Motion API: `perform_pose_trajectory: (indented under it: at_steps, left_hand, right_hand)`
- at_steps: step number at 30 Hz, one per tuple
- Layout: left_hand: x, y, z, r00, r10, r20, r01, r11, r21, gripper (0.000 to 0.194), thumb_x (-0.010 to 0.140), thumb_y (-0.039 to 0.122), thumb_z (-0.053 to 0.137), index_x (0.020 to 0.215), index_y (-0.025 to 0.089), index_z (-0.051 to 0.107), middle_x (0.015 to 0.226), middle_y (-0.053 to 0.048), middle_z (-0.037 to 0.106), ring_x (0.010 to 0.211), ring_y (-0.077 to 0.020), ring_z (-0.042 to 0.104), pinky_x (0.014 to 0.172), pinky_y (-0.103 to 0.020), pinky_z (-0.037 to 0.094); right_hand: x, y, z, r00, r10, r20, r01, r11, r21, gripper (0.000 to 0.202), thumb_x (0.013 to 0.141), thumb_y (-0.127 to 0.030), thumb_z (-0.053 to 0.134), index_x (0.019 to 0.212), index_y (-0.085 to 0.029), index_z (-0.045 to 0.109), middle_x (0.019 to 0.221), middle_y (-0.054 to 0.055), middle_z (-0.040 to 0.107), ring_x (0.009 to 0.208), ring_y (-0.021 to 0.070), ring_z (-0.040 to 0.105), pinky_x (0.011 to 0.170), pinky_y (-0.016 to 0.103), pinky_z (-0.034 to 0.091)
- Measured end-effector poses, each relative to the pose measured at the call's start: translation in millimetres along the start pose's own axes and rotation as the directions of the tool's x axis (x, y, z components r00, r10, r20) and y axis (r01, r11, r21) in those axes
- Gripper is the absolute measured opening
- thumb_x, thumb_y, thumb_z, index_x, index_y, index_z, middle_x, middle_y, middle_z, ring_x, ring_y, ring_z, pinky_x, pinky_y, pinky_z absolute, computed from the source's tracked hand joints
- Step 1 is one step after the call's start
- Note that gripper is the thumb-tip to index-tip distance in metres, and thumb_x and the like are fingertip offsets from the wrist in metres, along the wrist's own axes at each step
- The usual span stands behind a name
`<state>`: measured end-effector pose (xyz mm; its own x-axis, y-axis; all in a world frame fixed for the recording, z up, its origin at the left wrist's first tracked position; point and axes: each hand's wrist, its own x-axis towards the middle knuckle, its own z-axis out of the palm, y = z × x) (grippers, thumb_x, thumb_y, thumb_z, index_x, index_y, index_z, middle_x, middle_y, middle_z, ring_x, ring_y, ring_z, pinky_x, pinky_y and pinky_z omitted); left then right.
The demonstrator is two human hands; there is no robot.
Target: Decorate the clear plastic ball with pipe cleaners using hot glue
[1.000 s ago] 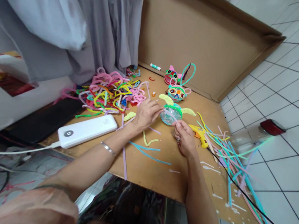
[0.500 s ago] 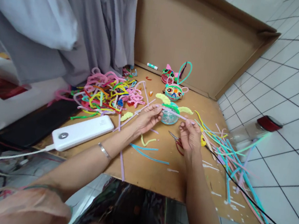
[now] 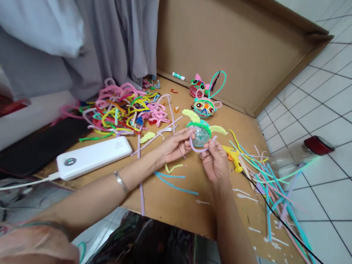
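Observation:
A lilac pipe cleaner is bent into a U between my two hands. My left hand pinches one end and my right hand pinches the other. Just behind the curve sits a clear round ornament with a green rim and pale yellow-green fuzzy leaf shapes on either side. Whether my fingers touch the ornament, I cannot tell. A yellow glue gun lies to the right of my right hand.
Tangled colourful pipe cleaners pile up at left, behind a white power bank. Straight pipe cleaners spread at right, crossed by a black cable. Two decorated face ornaments stand before the cardboard wall. A red-lidded jar is at far right.
The lilac pipe cleaner was stretched nearly straight above the ornament; now it curves downward in a U. My hands have come closer together, and my right hand now covers the scissors.

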<state>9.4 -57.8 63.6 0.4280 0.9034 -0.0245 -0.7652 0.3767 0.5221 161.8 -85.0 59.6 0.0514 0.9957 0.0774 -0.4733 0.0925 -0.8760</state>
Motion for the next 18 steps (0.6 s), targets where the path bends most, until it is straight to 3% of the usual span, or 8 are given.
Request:
perform_pose_trajectory:
  at_steps: [4, 7, 18]
  left_hand:
    - [-2, -4, -1.2, 0.994, 0.104, 0.024, -0.106, 0.936, 0.336, 0.035, 0.061, 0.03, 0.092, 0.078, 0.011, 0.069, 0.062, 0.002, 0.065, 0.045, -0.0009, 0.044, 0.044, -0.014, 0.035]
    - [-5, -4, 0.7, 0.981, 0.192, 0.027, -0.18, 0.852, 0.492, 0.044, 0.055, 0.043, 0.093, 0.076, 0.011, 0.071, 0.061, 0.002, 0.065, 0.046, -0.002, 0.043, 0.044, -0.016, 0.032]
    - [-4, -8, -2.3, 0.97, 0.229, 0.086, -0.232, 0.75, 0.619, 0.045, 0.059, 0.05, 0.087, 0.074, 0.013, 0.068, 0.063, 0.001, 0.065, 0.052, -0.0058, 0.048, 0.051, -0.02, 0.037]
  right_hand:
    - [-4, 1, 5, 0.993, -0.101, -0.057, 0.084, 0.962, -0.259, 0.032, 0.061, -0.04, 0.086, 0.078, -0.019, 0.068, 0.061, -0.004, 0.069, 0.045, 0.0068, 0.054, 0.044, 0.02, 0.044]
    - [-7, 1, 11, 0.977, -0.189, -0.102, 0.136, 0.912, -0.386, 0.03, 0.06, -0.04, 0.083, 0.074, -0.018, 0.069, 0.054, -0.004, 0.064, 0.043, 0.008, 0.053, 0.043, 0.021, 0.043]
    - [-12, 0, 15, 0.957, -0.279, -0.077, 0.199, 0.827, -0.525, 0.024, 0.067, -0.042, 0.074, 0.074, -0.019, 0.071, 0.062, 0.0, 0.071, 0.049, 0.0105, 0.056, 0.048, 0.023, 0.048]
